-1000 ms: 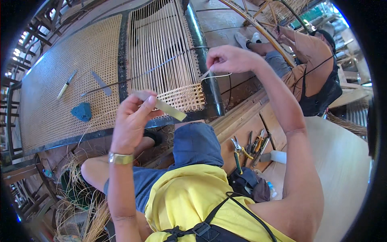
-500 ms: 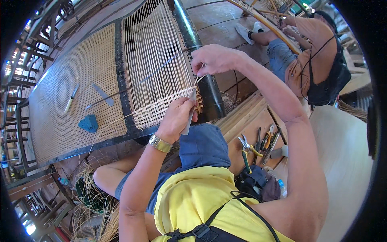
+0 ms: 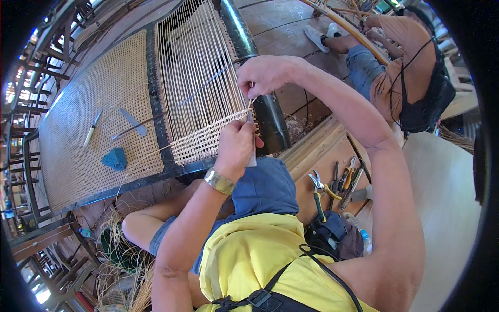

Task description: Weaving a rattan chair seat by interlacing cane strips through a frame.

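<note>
A dark frame (image 3: 156,93) holds a panel of upright cane strands (image 3: 200,67), with a woven band (image 3: 208,140) along its near edge. My left hand (image 3: 235,148), with a metal wrist band, presses a flat pale tool (image 3: 252,156) against the band's right end. My right hand (image 3: 267,75) is above it, pinching a thin cane strand (image 3: 250,104) that runs down to the weave. The two hands are close, one above the other, beside the dark right-hand post (image 3: 260,99).
A finished woven panel (image 3: 93,130) lies to the left with a knife (image 3: 92,127), a blade (image 3: 132,122) and a blue block (image 3: 115,158) on it. Pliers and hand tools (image 3: 332,187) lie on boards at right. Another person (image 3: 405,67) sits beyond. Loose cane (image 3: 119,260) lies below.
My left hand has gone from holding the flat tool up in the air down to the woven band's edge. My right hand has stayed over the weave with the strand.
</note>
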The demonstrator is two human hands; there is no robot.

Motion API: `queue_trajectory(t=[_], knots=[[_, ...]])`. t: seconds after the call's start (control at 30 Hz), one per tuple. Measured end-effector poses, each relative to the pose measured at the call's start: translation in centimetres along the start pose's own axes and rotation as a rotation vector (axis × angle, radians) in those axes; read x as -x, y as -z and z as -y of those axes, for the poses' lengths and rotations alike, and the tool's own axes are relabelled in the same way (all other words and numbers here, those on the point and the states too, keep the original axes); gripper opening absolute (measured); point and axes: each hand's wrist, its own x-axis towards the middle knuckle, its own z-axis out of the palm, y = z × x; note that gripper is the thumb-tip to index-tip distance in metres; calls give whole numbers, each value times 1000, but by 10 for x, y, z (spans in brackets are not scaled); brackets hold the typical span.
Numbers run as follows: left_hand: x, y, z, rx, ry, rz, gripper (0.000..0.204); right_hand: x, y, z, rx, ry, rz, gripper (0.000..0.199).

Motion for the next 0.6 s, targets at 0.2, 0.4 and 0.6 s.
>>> queue_trajectory(t=[0.2,0.4,0.6], knots=[[3,6,4,-156,-66,-71,24,-15,-2,3,15,117,75,17],[-19,41,-42,-302,152,244,20,-26,3,8,20,167,154,14],[-34,56,-70,-333,317,397,20,-25,7,8,75,164,142,13]])
